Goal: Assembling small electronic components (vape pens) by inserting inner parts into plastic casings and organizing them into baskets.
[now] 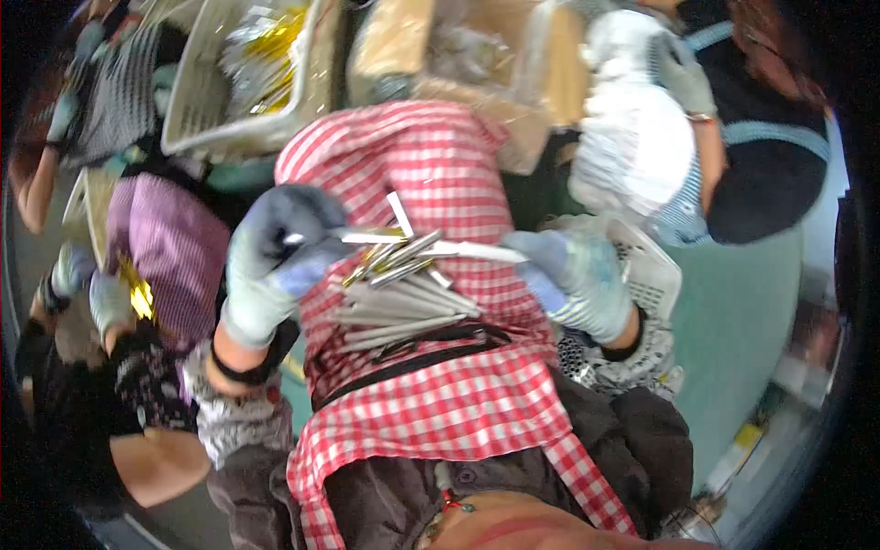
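Observation:
My left hand [275, 252], in a grey-blue glove, is closed around one end of a thin silver stick [367, 237]. In a like glove, my right hand [577, 280] grips a white stick [481, 251] by its right end. Both hands hover over my lap, which a red and white checked apron [440, 165] covers. A pile of several silver and gold sticks [403, 293] lies on the apron between the hands, fanned out to the left and right.
A white plastic basket [206, 101] with silver and gold pieces stands at the upper left. Another white basket [646, 270] sits behind my right hand. Other gloved people work at the left [110, 302] and upper right [697, 110].

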A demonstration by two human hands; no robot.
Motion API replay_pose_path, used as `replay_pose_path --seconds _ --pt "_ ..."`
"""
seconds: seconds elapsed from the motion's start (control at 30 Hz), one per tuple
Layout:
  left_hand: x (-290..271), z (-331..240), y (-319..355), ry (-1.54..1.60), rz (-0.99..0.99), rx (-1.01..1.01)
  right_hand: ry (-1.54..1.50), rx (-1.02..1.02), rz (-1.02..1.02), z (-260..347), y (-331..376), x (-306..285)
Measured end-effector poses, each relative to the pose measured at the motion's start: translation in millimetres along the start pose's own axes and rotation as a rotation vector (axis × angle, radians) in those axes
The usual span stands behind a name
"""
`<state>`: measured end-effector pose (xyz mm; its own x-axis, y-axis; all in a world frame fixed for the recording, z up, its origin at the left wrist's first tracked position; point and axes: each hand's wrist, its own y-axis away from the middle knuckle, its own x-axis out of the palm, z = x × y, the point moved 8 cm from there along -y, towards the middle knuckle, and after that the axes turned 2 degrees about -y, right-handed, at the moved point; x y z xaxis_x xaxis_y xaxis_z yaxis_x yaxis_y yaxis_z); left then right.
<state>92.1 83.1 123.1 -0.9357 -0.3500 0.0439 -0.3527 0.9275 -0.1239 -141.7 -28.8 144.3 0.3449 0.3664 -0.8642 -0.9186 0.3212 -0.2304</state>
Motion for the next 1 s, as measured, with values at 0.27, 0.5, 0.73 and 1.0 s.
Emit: replay_pose_path --seconds 0.27,0.5,0.73,1.0 --pt "18 6 -4 0.033 0.173 0.027 -0.012 -0.059 0.129 9 -27 11" --pt "6 22 -2 0.107 0.161 -0.016 -0.015 0.009 0.126 6 -29 12" --pt "23 22 -4 -0.638 0.478 0.172 0.143 -0.046 0.164 9 -25 29" --pt "37 14 19 -0.914 0.455 0.487 -0.186 0.194 0.359 -1 -18 60"
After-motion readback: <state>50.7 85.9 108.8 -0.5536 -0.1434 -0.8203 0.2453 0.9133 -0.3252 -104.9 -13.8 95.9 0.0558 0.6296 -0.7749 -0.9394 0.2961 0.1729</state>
